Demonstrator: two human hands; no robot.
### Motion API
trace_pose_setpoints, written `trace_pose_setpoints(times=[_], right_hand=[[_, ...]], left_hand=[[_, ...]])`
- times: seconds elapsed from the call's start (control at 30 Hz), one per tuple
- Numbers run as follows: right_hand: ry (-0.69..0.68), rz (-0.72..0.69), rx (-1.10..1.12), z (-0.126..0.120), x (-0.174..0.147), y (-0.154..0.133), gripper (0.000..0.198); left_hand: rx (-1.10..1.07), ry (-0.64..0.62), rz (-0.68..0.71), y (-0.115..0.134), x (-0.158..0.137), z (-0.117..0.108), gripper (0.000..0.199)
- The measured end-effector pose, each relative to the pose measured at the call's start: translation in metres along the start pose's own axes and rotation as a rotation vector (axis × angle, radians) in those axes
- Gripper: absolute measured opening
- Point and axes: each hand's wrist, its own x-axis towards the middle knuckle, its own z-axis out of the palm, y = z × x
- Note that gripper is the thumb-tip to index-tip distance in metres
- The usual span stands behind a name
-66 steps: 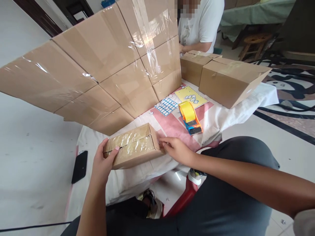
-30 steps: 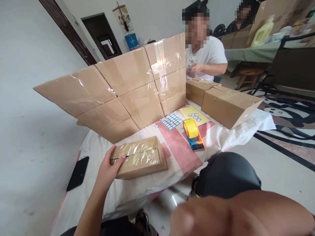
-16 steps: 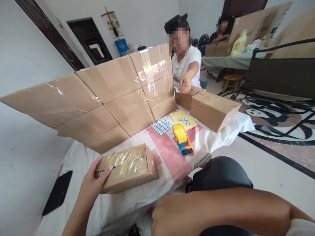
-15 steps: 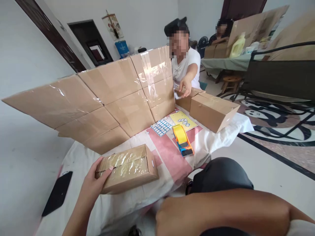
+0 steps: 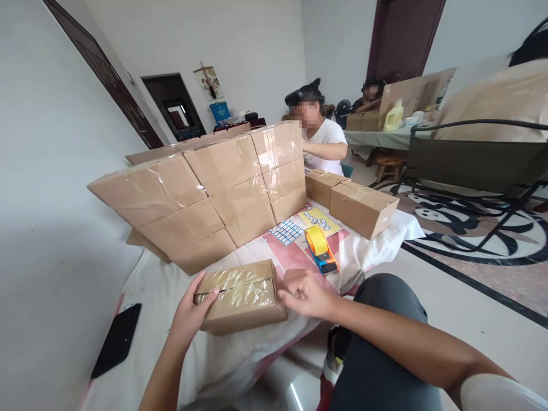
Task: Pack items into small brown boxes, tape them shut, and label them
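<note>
A small cardboard box (image 5: 240,308) with shiny tape across its top lies near the table's front edge. My left hand (image 5: 193,305) grips its left end, thumb on the top face and fingers over the far side. At the box's right end is my right hand (image 5: 306,292), its fingers curled in and thumb close to the end face. What those fingers hold, if anything, is hidden. Behind the right hand lies a tape dispenser (image 5: 322,251) with a yellow roll and an orange and blue body.
A wall of taped cardboard boxes (image 5: 240,200) stands across the table. Two boxes (image 5: 362,208) sit at the right edge, near a yellow card (image 5: 319,220) and a blue-grid card (image 5: 286,232). A black phone-like slab (image 5: 116,341) lies left. A co-worker (image 5: 325,134) sits opposite.
My right hand has come up from my lap to the box's right end. My left hand stays on the box. The co-worker's hand has drawn back behind the box wall. The view has shifted.
</note>
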Motion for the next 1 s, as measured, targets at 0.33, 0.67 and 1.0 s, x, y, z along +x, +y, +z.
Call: trace_pose_setpoints(times=[0.33,0.67,1.0], right_hand=[[-0.243,-0.014,0.14,0.007,0.008,0.01,0.142],[-0.098,-0.04,-0.03,-0.006,0.002,-0.009,0.085],[0.49,0.034,-0.565,-0.233,-0.131,-0.104,0.065]], left_hand=[[-0.075,-0.103,0.021,-0.005,0.003,-0.005,0.072],[-0.217,-0.197,0.078,-0.008,0.0,-0.002,0.062],[-0.04,-0.312,0.045,-0.043,0.005,0.037,0.064]])
